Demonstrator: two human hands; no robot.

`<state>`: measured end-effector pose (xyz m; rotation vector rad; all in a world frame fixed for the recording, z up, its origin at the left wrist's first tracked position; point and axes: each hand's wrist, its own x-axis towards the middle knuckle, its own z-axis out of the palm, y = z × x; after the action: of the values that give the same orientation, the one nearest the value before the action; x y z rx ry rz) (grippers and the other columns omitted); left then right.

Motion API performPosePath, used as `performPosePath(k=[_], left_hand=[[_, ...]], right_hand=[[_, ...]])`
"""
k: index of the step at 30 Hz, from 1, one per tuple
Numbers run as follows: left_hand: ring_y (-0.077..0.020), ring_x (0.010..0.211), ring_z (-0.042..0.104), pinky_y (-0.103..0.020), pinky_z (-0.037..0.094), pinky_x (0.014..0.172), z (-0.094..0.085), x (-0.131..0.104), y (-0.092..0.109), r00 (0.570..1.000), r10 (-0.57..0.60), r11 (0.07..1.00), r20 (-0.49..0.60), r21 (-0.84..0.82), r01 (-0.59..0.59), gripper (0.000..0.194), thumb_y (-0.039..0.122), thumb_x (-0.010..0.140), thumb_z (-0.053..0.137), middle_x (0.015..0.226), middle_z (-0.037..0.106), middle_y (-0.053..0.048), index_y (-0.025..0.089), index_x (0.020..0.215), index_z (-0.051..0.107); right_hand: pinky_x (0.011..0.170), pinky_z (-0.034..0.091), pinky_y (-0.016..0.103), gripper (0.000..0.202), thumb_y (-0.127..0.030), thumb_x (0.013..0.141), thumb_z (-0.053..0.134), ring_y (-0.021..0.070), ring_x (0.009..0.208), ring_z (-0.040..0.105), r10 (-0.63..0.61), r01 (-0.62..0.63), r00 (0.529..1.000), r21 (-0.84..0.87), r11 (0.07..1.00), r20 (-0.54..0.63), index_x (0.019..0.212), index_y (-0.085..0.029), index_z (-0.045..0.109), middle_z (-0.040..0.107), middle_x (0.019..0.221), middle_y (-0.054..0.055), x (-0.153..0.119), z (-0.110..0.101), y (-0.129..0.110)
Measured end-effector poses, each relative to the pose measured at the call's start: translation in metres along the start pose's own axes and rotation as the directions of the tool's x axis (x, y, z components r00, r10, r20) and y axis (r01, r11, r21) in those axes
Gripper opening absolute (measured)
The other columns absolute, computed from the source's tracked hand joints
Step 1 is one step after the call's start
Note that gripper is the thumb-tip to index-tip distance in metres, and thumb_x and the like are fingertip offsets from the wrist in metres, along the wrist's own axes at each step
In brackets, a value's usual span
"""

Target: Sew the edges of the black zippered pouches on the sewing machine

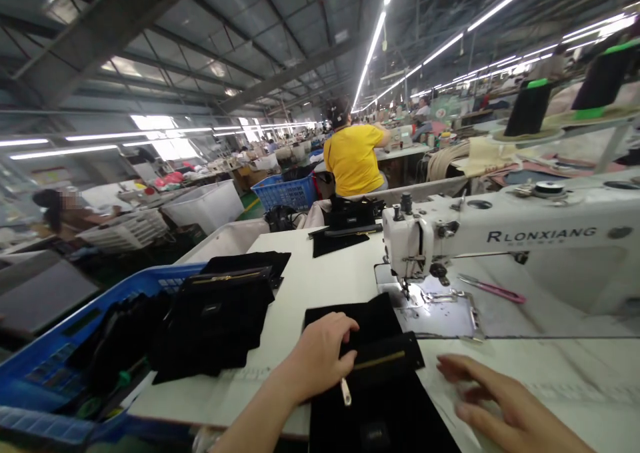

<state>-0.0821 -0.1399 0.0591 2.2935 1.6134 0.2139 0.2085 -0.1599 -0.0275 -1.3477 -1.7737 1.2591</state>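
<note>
My left hand (323, 353) is curled over a black fabric piece (385, 406), thumb beside its gold zipper (379, 360). Some of its fingers are hidden underneath. From below the thumb sticks out a small pale tab (345, 392) with a hole at its end, perhaps a zipper pull. A dark label (375, 433) sits lower on the fabric. To the right, my right hand (495, 400) is held apart from the fabric over the table, fingers parted and holding nothing. The fabric's upper edge lies by the needle area of a white sewing machine (500, 230).
Pink-handled scissors or tweezers (493, 288) lie on the machine bed. At left, stacked black zippered pieces (215, 320) lie partly beside a blue basket (145, 276). More black pieces (345, 236) lie at the table's far edge. Beyond sits a person in a yellow shirt (355, 160).
</note>
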Motion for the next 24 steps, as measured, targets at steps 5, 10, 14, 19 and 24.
performPosePath(k=[5, 10, 14, 19, 24], left_hand=[[-0.0187, 0.091, 0.054, -0.029, 0.043, 0.083, 0.006, -0.019, 0.018, 0.997, 0.028, 0.997, 0.077, -0.079, -0.022, 0.024, 0.022, 0.074, 0.067, 0.099, 0.059, -0.002, 0.020, 0.097, 0.061], [-0.0282, 0.112, 0.045, -0.039, 0.034, 0.100, 0.025, -0.032, 0.028, 0.979, -0.089, 0.995, 0.185, -0.037, 0.097, 0.071, 0.033, 0.062, 0.079, 0.127, 0.048, -0.010, 0.017, 0.125, 0.052], [-0.0302, 0.120, 0.039, -0.042, 0.029, 0.105, 0.027, -0.030, 0.029, 0.978, -0.119, 0.989, 0.172, -0.062, 0.131, 0.077, 0.031, 0.064, 0.074, 0.135, 0.042, -0.013, 0.014, 0.133, 0.044], [-0.0307, 0.122, 0.040, -0.046, 0.028, 0.106, 0.037, -0.026, 0.024, 0.985, -0.090, 0.994, 0.148, -0.055, 0.099, 0.076, 0.024, 0.066, 0.069, 0.135, 0.045, -0.014, 0.014, 0.136, 0.040], [-0.0282, 0.107, 0.057, -0.041, 0.048, 0.090, 0.051, -0.029, 0.002, 0.990, 0.135, 0.968, 0.033, 0.207, -0.139, 0.060, 0.027, 0.076, 0.065, 0.120, 0.058, -0.013, 0.017, 0.132, 0.046]], right_hand=[[0.083, 0.044, 0.036, 0.038, -0.022, 0.066, 0.060, 0.0248, 0.090, 0.059, -0.053, 0.048, 0.997, 0.075, 0.996, 0.059, 0.104, -0.020, 0.059, 0.065, 0.099, 0.007, 0.034, 0.022, -0.038], [0.080, 0.045, 0.034, 0.045, -0.023, 0.061, 0.061, 0.0233, 0.092, 0.059, -0.045, 0.004, 0.993, 0.337, 0.942, 0.113, 0.106, -0.021, 0.053, 0.060, 0.109, 0.009, 0.030, 0.028, -0.033], [0.081, 0.045, 0.037, 0.065, -0.036, 0.063, 0.067, 0.0212, 0.085, 0.061, -0.009, -0.115, 0.980, 0.599, 0.792, 0.200, 0.121, -0.020, 0.042, 0.060, 0.109, 0.010, 0.022, 0.040, -0.038], [0.079, 0.044, 0.033, 0.060, -0.030, 0.061, 0.072, 0.0213, 0.083, 0.060, 0.048, -0.242, 0.963, 0.776, 0.583, 0.265, 0.116, -0.019, 0.051, 0.064, 0.087, 0.003, 0.016, 0.053, -0.052], [0.068, 0.042, 0.025, 0.024, -0.035, 0.062, 0.074, 0.0177, 0.070, 0.055, -0.147, -0.136, 0.930, 0.688, 0.713, 0.337, 0.077, -0.017, 0.068, 0.059, 0.067, -0.001, 0.023, 0.054, -0.059]])
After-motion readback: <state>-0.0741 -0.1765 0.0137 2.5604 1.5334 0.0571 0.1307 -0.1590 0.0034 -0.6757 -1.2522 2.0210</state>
